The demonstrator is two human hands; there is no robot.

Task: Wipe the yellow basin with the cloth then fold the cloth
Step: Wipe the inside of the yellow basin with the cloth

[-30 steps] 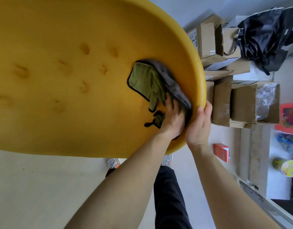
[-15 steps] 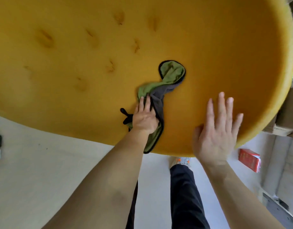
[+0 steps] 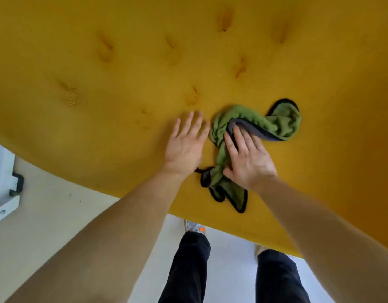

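Observation:
The big yellow basin (image 3: 123,84) fills the upper view, its surface marked with several darker dents. A crumpled green and grey cloth (image 3: 282,123) with a black hem lies on it near the lower rim. My right hand (image 3: 247,158) presses on the middle of the cloth with nearly straight fingers. Just left of the cloth, my left hand (image 3: 184,145) lies flat on the bare yellow surface, fingers spread and holding nothing.
A white frame with a black bracket (image 3: 5,182) stands at the left edge on the pale floor (image 3: 57,215). Below the basin's rim are my legs in dark trousers (image 3: 188,270) and a shoe (image 3: 194,228).
My left hand has let go of the cloth and now lies flat beside it. My right hand has moved from the bare basin onto the cloth. The view has shifted left.

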